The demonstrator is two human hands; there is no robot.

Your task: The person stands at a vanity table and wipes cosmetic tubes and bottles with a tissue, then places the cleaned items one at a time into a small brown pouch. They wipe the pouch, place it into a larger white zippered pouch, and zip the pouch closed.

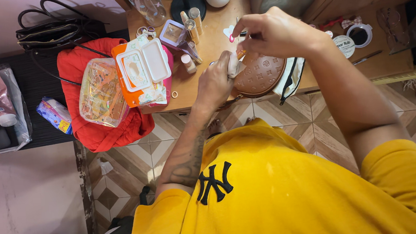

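Brown round purse (259,76) under both hands

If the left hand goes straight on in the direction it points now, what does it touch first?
The left hand, closed on a small pale thing, points up and to the right. It would probably meet the right hand first, just beyond it above the brown round bag; depth is unclear.

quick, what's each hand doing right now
Left hand: closed on a white cloth.
Right hand: fingers pinched on a small pink thing above the brown bag.
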